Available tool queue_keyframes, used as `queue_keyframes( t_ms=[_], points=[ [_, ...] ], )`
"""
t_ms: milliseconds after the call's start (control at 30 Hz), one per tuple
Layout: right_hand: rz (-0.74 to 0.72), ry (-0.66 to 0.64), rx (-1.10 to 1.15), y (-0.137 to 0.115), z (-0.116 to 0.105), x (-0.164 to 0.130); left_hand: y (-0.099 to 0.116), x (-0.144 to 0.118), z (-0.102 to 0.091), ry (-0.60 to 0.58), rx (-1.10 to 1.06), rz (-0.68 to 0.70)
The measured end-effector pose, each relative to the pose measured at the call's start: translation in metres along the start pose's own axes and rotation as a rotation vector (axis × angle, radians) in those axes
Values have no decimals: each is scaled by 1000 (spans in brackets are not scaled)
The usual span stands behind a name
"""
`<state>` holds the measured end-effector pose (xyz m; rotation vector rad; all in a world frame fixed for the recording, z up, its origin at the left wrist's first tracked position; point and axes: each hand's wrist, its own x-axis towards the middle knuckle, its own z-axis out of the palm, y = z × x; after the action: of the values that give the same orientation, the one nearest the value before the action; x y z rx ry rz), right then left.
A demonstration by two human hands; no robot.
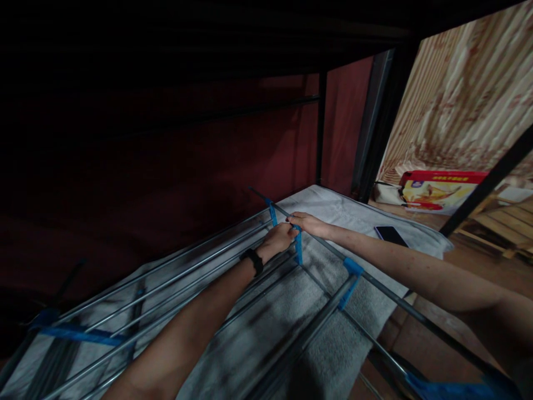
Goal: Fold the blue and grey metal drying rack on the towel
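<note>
Both hands are in at one corner joint of the rack (322, 312), and it looks like fitting or adjusting work, if I read it right. The left hand (278, 240), wearing a black wristband (255, 262), has its fingers curled narrow against the rack's blue bracket (298, 251); exactly what sits inside that curl I cannot tell. The right hand (308, 223) comes across from the other side, fingers narrow and closed over the long tube (327, 246) where it meets that same bracket. Hand practically against hand there!

The rack itself lies along the pale cloth (333, 206), its rails running past the left forearm and another blue joint (353, 268) sitting nearer us. As I judge it, the next move calls for a steady tube from one hand and a careful, firm touch at the bracket from the other, with the loose-looking frame kept from twisting.

Around the rack, then: the cloth beneath it is rumpled, and a phone (390, 235) lies on it to the rack's right. Behind the rack rises a dark red panel (233, 155), with a black post (321, 130) at its edge. Off beyond the rack's right side hang patterned curtains (470, 94), above a red-topped box (443, 191) and some wooden slats (502, 222). Dim light in here, and heavy shadow over everything left of the rack.
</note>
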<state>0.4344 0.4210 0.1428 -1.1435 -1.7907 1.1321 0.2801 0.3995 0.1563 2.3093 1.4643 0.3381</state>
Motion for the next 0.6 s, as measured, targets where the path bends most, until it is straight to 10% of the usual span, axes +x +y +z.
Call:
queue_keyframes(
  t_ms=[600],
  points=[
    [66, 65, 5, 6, 9, 7, 7, -4, 0, 58, 26, -36]
  ],
)
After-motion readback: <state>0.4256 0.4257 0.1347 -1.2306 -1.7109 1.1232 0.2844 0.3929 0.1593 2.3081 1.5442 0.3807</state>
